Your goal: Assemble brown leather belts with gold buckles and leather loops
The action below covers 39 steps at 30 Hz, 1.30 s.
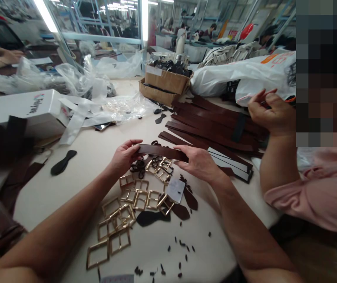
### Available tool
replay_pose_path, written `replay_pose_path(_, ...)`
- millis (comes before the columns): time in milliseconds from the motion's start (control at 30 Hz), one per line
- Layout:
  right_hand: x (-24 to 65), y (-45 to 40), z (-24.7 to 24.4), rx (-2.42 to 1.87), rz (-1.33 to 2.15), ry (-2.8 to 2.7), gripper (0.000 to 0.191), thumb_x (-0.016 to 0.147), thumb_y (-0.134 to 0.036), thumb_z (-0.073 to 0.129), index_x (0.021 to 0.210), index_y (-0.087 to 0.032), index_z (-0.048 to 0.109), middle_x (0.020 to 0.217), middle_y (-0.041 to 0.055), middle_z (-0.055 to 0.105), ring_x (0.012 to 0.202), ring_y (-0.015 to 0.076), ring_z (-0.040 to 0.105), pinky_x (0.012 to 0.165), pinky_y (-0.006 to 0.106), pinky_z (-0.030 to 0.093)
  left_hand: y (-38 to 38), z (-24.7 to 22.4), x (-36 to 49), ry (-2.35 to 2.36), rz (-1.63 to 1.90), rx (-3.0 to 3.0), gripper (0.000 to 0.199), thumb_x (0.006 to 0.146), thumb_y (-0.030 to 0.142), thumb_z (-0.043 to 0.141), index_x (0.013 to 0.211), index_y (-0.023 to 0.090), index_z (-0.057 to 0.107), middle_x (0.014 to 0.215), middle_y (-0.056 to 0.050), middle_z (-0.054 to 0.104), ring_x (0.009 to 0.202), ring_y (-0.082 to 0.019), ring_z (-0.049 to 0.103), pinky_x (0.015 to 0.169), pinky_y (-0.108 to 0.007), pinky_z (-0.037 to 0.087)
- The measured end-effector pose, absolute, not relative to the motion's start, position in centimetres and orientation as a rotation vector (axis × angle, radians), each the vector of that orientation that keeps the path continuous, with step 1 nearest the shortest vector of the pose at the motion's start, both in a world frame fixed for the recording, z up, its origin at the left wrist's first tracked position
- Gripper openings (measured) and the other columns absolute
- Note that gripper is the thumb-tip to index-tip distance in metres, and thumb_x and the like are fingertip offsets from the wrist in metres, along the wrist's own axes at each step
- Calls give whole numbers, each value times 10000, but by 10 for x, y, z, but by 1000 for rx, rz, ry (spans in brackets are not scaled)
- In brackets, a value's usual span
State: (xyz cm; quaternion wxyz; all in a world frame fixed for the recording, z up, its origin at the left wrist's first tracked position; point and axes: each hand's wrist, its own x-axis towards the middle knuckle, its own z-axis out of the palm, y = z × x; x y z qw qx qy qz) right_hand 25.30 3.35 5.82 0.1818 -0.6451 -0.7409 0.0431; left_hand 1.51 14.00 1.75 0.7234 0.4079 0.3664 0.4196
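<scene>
A dark brown leather strap [162, 151] is stretched level between my two hands above the white table. My left hand [129, 153] pinches its left end between thumb and fingers. At the right end, my right hand [196, 159] has its fingers closed round the strap. Below the strap lie several gold buckles [140, 199] and small dark loops [139, 167]. A small white paper [175, 190] sits beside the buckles, with brown leather pieces [190, 199] and a black shaped piece [152, 217] close by.
Brown straps [212, 122] are piled at the right, behind a cardboard box [165, 84] no further than the plastic bags. Another person's raised hand [271, 110] is at the right. A white box [24, 112] stands left; small dark bits [182, 243] lie in front.
</scene>
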Motion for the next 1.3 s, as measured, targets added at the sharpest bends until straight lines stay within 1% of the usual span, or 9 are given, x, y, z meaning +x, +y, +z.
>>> replay_pose_path(100,240,33,56,-1595,228,-2055,507,821,-363,728,1271,-184,580,1235,69,659,1101,213,631,933,319,486,132,20,19,761,867,913,334,705,201,757,1005,124,630,737,-19,666,525,-99,630,484,-154,532)
replay_pose_path(200,230,35,49,-1474,272,-1971,437,852,-363,699,1230,-167,600,1186,84,668,1092,209,626,957,327,481,126,20,23,741,813,912,367,695,227,787,1014,132,632,753,-15,663,526,-89,623,497,-149,538)
replay_pose_path(433,226,37,37,-1529,217,-1964,490,820,-343,727,1254,-164,587,1180,92,665,1081,220,623,948,336,483,122,23,27,763,794,896,456,644,278,838,1019,138,620,771,-31,665,551,-102,625,515,-162,535)
replay_pose_path(633,236,34,46,-1777,155,-2044,448,817,-341,701,1233,-203,606,1129,78,688,1038,208,636,894,294,477,129,12,23,838,761,998,664,669,473,833,1189,164,560,611,-7,623,493,-90,547,452,-131,435)
replay_pose_path(800,237,13,74,-1922,356,-2159,443,787,-565,667,1070,-224,681,928,51,723,831,206,663,720,272,457,127,7,28,842,722,1023,798,560,550,878,1194,184,562,565,18,595,452,-92,514,415,-138,381)
replay_pose_path(900,239,7,82,-1950,452,-2167,513,740,-651,671,1006,-213,698,882,54,723,792,212,658,678,270,436,122,6,33,873,692,1001,777,490,546,909,1109,191,604,610,2,623,470,-113,554,420,-157,402)
replay_pose_path(1000,237,11,75,-1893,369,-2052,476,779,-603,665,1052,-213,684,967,58,721,854,211,658,714,271,437,118,4,36,881,673,988,758,442,536,931,1046,198,621,695,-34,676,535,-154,613,470,-194,467)
replay_pose_path(1133,227,20,55,-1716,288,-1912,452,775,-508,711,1140,-248,658,1018,35,709,897,203,656,767,273,461,111,4,37,847,645,1013,658,495,518,920,1007,214,642,758,-44,704,605,-193,653,537,-240,517)
replay_pose_path(1300,213,26,32,-1558,304,-1880,492,764,-563,700,1141,-250,656,1032,42,707,903,212,666,769,286,491,104,12,38,845,653,1036,637,485,523,914,995,231,667,859,-61,719,669,-257,675,566,-310,546)
